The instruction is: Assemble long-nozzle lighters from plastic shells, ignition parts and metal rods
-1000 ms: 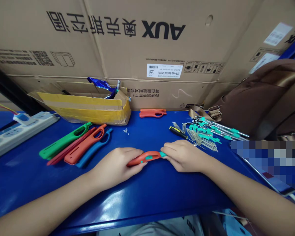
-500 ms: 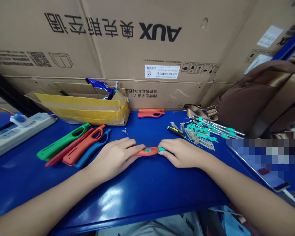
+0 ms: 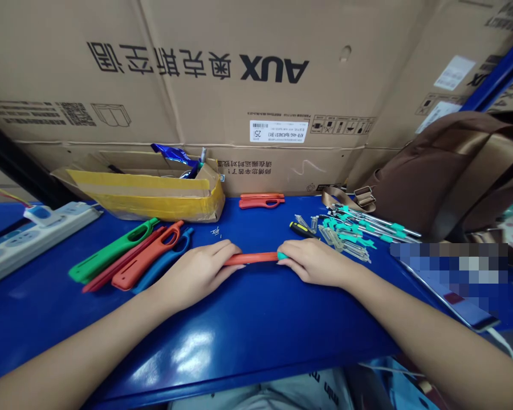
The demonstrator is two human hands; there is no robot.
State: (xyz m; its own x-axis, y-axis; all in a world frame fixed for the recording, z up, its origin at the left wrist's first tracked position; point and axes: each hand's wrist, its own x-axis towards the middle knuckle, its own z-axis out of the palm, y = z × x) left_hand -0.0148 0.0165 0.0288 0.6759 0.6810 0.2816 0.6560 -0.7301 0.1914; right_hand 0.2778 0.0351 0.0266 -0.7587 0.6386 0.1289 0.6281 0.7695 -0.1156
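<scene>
An orange plastic casing (image 3: 256,258), like that of a long-nosed utility lighter, is held level above the blue table. My left hand (image 3: 205,267) is closed round its left end. At the right end, my right hand (image 3: 310,261) pinches a small teal part (image 3: 283,256) against the casing; the fingertips partly hide it. Left of my left hand lie similar casings in green (image 3: 111,253), orange (image 3: 147,256) and blue (image 3: 166,261), with a dark red piece among them. More orange-red casing pieces (image 3: 261,201) rest near the back.
Metal rods with teal parts (image 3: 350,222) and clear plastic pieces (image 3: 346,245) lie right, near a screwdriver (image 3: 302,230). A phone (image 3: 461,299) and brown bag (image 3: 444,176) are further right. Left are a power strip (image 3: 38,239) and a yellow-taped box (image 3: 145,196); cardboard stands behind.
The casing has been rolled in my hands, so its slotted side with the teal inside no longer shows. My left hand has shifted slightly left. The camera view has moved a little.
</scene>
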